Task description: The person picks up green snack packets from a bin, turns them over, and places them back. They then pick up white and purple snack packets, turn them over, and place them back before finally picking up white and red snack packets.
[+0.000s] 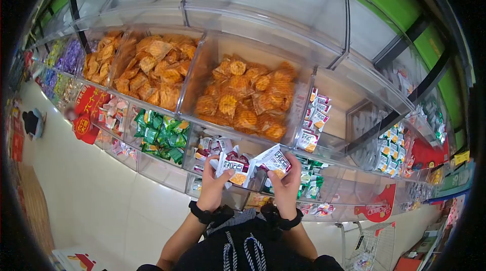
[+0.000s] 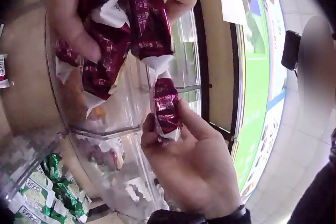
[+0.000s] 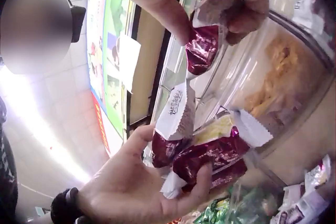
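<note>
Both hands are raised over the lower row of clear bins. My left hand (image 1: pixel 211 189) holds several white-and-maroon snack packets (image 1: pixel 235 166), gripped in a bunch between thumb and fingers. A single packet (image 1: pixel 275 161) of the same kind is pinched in my right hand (image 1: pixel 287 189). In the left wrist view the maroon back of this single packet (image 2: pixel 167 106) faces the camera, its upper end right at the bunch. The right wrist view shows the bunched packets (image 3: pixel 210 155) lying across the left fingers. Below the hands, more such packets (image 1: pixel 213 145) sit in a bin.
Upper bins hold orange-brown bagged snacks (image 1: pixel 240 96). Green packets (image 1: pixel 161 134) fill a lower bin on the left, and green-and-white packets (image 1: pixel 311 177) one on the right. Clear bin walls stand around the hands. A shopping cart (image 1: pixel 374 245) is at the lower right.
</note>
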{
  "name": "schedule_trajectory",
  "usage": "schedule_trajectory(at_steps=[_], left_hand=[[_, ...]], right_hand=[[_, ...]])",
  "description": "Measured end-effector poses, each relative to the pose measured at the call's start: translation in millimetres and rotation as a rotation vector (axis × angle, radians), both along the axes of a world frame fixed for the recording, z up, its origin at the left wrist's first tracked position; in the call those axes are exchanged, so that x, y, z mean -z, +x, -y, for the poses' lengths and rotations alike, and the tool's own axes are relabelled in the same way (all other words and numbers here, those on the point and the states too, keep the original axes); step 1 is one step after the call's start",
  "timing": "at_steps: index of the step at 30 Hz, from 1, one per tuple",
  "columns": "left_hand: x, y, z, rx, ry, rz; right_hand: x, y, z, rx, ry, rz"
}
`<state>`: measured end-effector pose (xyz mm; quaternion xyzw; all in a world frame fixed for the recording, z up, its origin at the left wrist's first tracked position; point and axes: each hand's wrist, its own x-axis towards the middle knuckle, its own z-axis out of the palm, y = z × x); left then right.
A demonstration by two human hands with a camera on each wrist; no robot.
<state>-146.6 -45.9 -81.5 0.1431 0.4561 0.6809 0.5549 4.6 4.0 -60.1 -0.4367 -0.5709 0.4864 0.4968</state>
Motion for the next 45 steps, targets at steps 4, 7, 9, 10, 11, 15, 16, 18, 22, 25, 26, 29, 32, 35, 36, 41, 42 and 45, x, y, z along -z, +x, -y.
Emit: schedule_trajectory(at_steps=[4,7,9,10,11,15,16,18,22,25,26,29,32,35,36,41,42,45], left_hand=[[-9,0,0,-0.032,-0.007,0.142],[-16,3,-3,-0.037,-0.004,0.245],[-16,4,-4,-0.064,0.011,0.292],[-14,4,-5,-0.065,0.012,0.292],[-11,5,-5,-0.074,0.012,0.237],[-9,8,-8,-0.071,0.037,0.111],[-6,8,-8,-0.067,0.038,0.111],[0,8,-8,-0.057,0.095,0.069],[-3,4,-3,-0.049,0.106,0.017],[-9,-2,1,0.026,0.252,-0.253],[-16,-2,3,0.099,0.285,-0.250],[-23,-11,7,0.263,0.325,-0.266],[-27,-23,5,0.698,0.389,-0.823],[-35,-9,12,0.661,0.343,-0.744],[-33,-5,12,0.662,0.332,-0.671],[-41,11,3,0.651,0.389,-0.415],[-45,14,2,0.664,0.348,-0.358],[-44,20,2,0.697,0.268,-0.295]], right_hand=[[-3,-1,0,0.015,-0.001,-0.135],[-4,-3,1,0.066,0.001,-0.159],[-5,-6,3,0.121,-0.004,-0.199],[-5,-7,6,0.151,0.019,-0.312],[-5,-7,8,0.181,0.042,-0.425],[-22,-6,6,-0.266,0.233,0.146],[-24,-7,3,-0.366,0.237,0.231],[-25,-6,-1,-0.356,0.325,0.362],[-17,-12,3,-0.272,0.126,0.119],[-9,-2,-3,-0.491,-0.253,-0.137],[-10,1,-1,-0.599,-0.316,-0.181],[-13,6,-3,-0.711,-0.409,-0.247],[-11,16,-6,-0.748,-0.162,0.126],[-8,20,3,-0.727,-0.268,0.012],[-8,21,7,-0.715,-0.265,0.011],[-18,27,21,-0.539,-0.138,-0.111],[-16,30,21,-0.540,-0.129,-0.121],[-23,37,18,-0.500,-0.175,-0.355]])
